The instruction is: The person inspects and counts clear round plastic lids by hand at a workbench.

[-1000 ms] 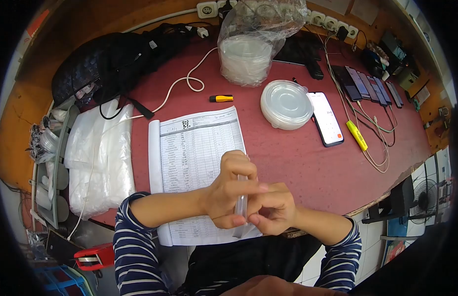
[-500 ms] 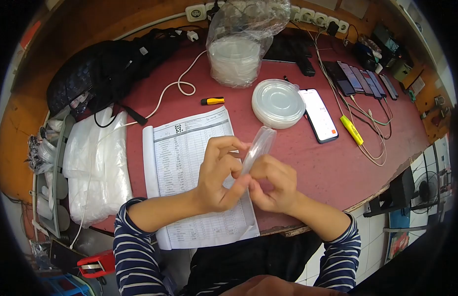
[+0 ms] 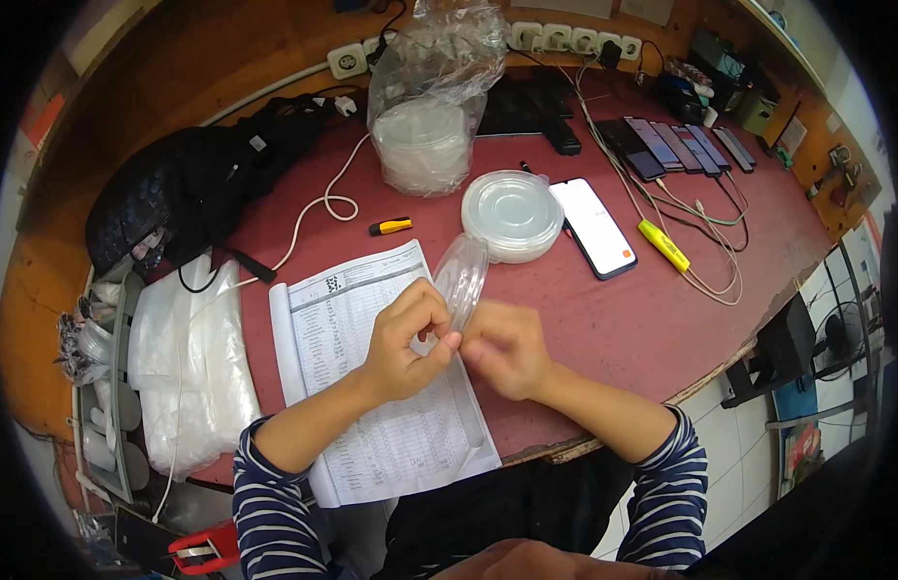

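A clear round plastic lid [image 3: 462,275] is tilted on edge above the printed sheets [image 3: 372,425]. My left hand [image 3: 406,340] pinches its lower edge between thumb and fingers. Close against the lid's right side is my right hand [image 3: 507,350], fingers curled and smeared by motion, so its grip is unclear. Just beyond the lid, a stack of round clear containers with lids [image 3: 512,215] stands on the red table [image 3: 604,358]. More such lids or containers show inside a clear plastic bag [image 3: 425,145] behind.
A lit phone [image 3: 596,227] lies right of the stack, near a yellow highlighter [image 3: 664,246]. Several phones [image 3: 676,145] and cables lie at the back right. An orange-black cutter [image 3: 390,226], a black bag [image 3: 207,174] and folded plastic bags [image 3: 193,367] are left.
The lid has turned from nearly edge-on to show more of its face. My right hand has shifted along its edge. The whole view has shifted slightly.
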Available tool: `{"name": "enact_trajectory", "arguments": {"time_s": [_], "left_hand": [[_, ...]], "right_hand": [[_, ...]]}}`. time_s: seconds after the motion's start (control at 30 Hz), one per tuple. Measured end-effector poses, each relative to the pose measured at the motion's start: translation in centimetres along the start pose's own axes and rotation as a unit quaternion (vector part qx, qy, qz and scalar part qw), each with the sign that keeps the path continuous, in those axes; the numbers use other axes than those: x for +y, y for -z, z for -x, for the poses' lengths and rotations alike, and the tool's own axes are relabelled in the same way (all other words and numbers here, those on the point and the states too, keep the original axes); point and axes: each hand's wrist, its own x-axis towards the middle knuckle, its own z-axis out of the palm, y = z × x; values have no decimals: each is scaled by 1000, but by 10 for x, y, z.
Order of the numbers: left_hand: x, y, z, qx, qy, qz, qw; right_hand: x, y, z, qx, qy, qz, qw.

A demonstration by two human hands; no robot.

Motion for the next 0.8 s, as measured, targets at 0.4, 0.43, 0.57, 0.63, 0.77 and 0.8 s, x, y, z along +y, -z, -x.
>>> {"name": "enact_trajectory", "arguments": {"time_s": [0.4, 0.43, 0.57, 0.63, 0.77, 0.8], "left_hand": [[-4, -1, 2, 49, 43, 28, 997], [-5, -2, 2, 40, 44, 24, 998], [-12, 5, -3, 122, -31, 6, 992], [-19, 11, -2, 202, -88, -5, 975], [2, 19, -8, 290, -172, 70, 939], [8, 23, -8, 289, -172, 65, 939]], "right_hand": [[4, 3, -7, -25, -110, -131, 985], [3, 6, -7, -28, -127, -154, 980], [9, 10, -11, 86, -180, -252, 947], [22, 25, -14, 142, -196, -290, 926], [29, 44, -23, 130, -265, -493, 819], [33, 48, -21, 28, -393, -418, 819]]}}
